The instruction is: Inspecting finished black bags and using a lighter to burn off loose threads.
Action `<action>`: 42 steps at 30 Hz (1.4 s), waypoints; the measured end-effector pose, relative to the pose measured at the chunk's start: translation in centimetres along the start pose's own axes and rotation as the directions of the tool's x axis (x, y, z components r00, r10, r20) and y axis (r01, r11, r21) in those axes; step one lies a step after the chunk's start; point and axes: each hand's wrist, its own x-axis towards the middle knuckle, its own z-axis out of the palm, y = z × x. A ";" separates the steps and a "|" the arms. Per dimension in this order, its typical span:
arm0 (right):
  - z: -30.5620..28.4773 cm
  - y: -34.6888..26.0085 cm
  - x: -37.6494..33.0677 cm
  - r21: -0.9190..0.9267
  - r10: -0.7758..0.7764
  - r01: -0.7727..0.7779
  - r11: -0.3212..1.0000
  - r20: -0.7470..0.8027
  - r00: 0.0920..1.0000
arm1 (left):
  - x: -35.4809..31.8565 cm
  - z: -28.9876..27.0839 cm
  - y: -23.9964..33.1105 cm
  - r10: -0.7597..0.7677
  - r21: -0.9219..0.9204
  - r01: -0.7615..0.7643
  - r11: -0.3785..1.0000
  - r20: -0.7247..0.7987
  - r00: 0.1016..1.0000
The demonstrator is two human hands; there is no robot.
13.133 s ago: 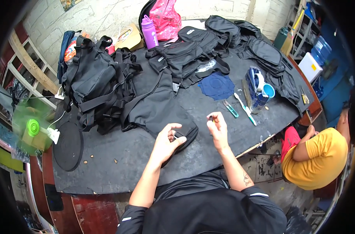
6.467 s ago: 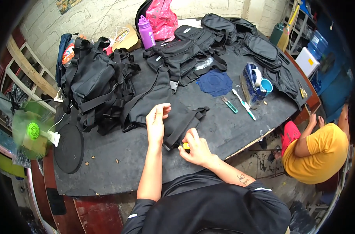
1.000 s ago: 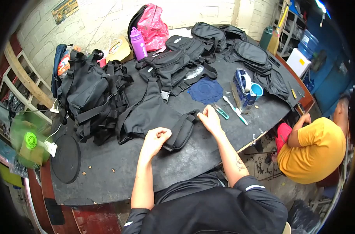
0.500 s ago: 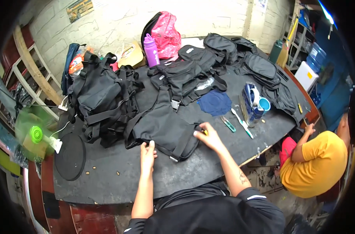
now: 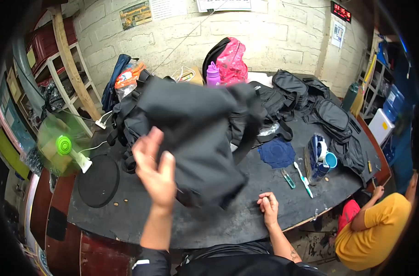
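Note:
A black fabric bag [image 5: 191, 133] with straps is in front of me above the table, lifted and smeared by motion. My left hand [image 5: 155, 168] is raised at its near left side, fingers spread and thumb apart, with nothing gripped in it. Low over the table's near edge, to the right of the bag, my right hand [image 5: 269, 208] has its fingers curled closed. Whatever lies inside those fingers is hidden. Near that hand are a green-handled small tool [image 5: 288, 179] and a white and green brush [image 5: 303, 180].
More black bags [image 5: 331, 115] lie at the back right, others at the left behind the lifted one. A dark blue cloth [image 5: 276, 153], a blue cup [image 5: 330, 160], a black round disc [image 5: 99, 181] and a green fan [image 5: 63, 145] stand around. A person in yellow [image 5: 377, 232] sits right.
The black bag has come up off the table and moved away from me in a blur. My left hand has let go and risen; my right hand has left the bag and curled closed.

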 end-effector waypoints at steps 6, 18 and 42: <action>0.5 0.2 0.0 -0.138 -0.054 0.062 0.988 0.061 0.997 | 15.8 -8.8 -8.1 -0.141 0.047 0.141 0.989 0.012 0.990; 1.4 -0.8 -0.2 -0.362 0.062 -0.013 0.932 0.124 0.990 | 21.4 -3.7 -14.9 -0.603 0.866 -0.125 0.484 0.434 0.669; -7.7 -1.3 8.0 -0.979 -0.569 -0.035 0.199 -0.144 0.809 | 13.0 19.1 -12.6 0.111 0.097 -0.181 0.979 0.491 0.864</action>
